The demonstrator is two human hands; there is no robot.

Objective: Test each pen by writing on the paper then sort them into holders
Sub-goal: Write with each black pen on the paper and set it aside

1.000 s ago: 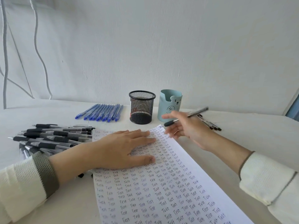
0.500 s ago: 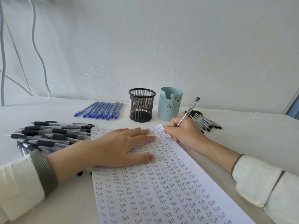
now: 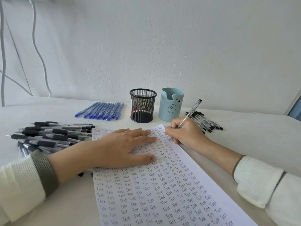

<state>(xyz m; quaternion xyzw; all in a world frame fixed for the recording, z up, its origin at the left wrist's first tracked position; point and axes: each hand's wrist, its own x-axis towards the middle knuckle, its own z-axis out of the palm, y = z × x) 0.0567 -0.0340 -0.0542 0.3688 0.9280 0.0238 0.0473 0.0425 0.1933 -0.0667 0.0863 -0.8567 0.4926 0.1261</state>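
Observation:
A white sheet of paper [image 3: 162,193] covered in rows of the word "Test" lies in front of me. My left hand [image 3: 120,147] presses flat on its upper part, fingers straight. My right hand [image 3: 184,132] grips a clear pen with a black cap end [image 3: 191,111], its tip down on the paper's upper right edge. Behind the paper stand a black mesh holder [image 3: 143,105] and a light blue bear holder [image 3: 171,104].
A pile of black-grip pens [image 3: 48,136] lies left of the paper. A row of blue pens [image 3: 102,110] lies left of the mesh holder. More clear black pens [image 3: 206,122] lie right of the blue holder. A white wall stands close behind.
My right hand brought the pen down from mid-air to the paper's top right and holds it upright in a writing grip. My left hand stayed flat on the paper.

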